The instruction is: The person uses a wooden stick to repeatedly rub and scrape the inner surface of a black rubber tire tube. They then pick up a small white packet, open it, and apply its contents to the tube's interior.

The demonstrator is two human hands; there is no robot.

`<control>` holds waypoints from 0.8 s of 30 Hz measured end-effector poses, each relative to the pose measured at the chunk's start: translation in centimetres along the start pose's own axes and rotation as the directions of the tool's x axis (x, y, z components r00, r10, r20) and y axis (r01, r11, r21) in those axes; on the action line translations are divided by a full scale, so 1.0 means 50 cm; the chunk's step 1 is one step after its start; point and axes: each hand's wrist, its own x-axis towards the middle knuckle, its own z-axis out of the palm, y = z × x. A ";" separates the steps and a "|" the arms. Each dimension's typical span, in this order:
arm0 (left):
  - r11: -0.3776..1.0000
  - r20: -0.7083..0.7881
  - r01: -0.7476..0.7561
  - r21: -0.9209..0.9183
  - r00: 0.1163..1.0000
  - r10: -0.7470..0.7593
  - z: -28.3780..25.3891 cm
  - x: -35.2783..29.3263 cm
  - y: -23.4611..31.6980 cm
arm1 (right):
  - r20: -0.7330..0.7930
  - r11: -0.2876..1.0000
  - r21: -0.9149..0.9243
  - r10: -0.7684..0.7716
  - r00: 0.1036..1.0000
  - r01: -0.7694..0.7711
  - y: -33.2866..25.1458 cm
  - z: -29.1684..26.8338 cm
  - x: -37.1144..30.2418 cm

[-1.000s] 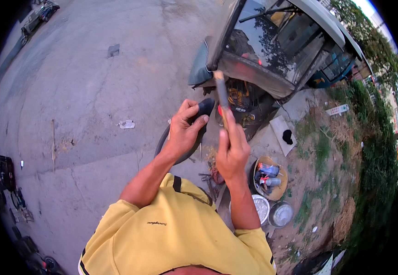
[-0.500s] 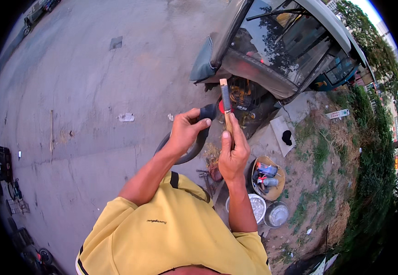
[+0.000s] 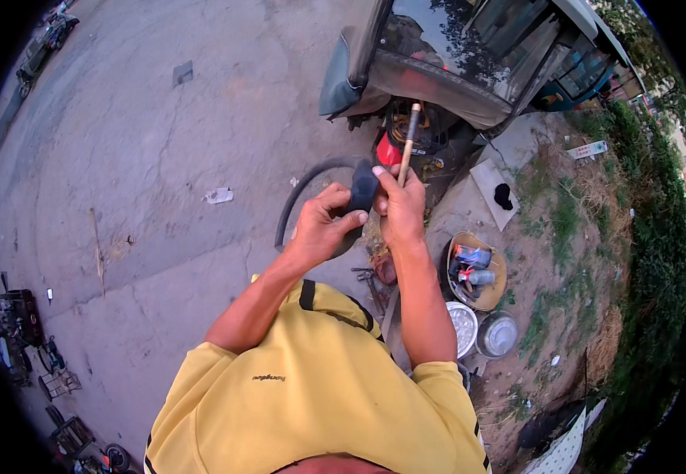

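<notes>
Your left hand (image 3: pixel 319 227) is clamped on the black rubber tube (image 3: pixel 365 189), thumb to the near side; the tube stands between your two hands and loops round beyond the left one. Your right hand (image 3: pixel 403 212) is closed around a wooden stick (image 3: pixel 412 134) with a dark wrapped section, its tip pointing away from you. The right thumb lies at the tube's edge; contact pressure cannot be told. Beyond that hand sits a red object (image 3: pixel 388 152); nearer you, to its right, a tan basket (image 3: pixel 495 292) holds bottles (image 3: pixel 477 276).
</notes>
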 end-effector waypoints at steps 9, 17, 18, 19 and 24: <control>0.917 -0.073 0.162 -0.364 0.977 -0.202 0.001 -0.004 0.020 | 0.099 0.995 0.051 -0.089 0.991 0.084 -0.014 0.007 0.006; 0.966 -0.176 0.054 -0.252 0.979 -0.101 -0.002 0.022 0.060 | 0.211 0.625 -0.649 -0.399 0.893 0.433 -0.054 -0.007 -0.099; 0.971 -0.178 0.036 -0.236 0.981 -0.080 -0.004 0.027 0.060 | 0.255 0.559 -0.650 -0.479 0.840 0.515 -0.053 -0.009 -0.128; 0.976 -0.182 0.018 -0.217 0.982 -0.058 -0.007 0.031 0.056 | 0.316 0.458 -0.676 -0.527 0.789 0.577 -0.046 -0.011 -0.149; 0.987 -0.175 -0.073 -0.144 0.983 0.047 -0.002 0.049 0.049 | 0.478 0.212 -0.754 -0.473 0.741 0.622 -0.024 -0.037 -0.214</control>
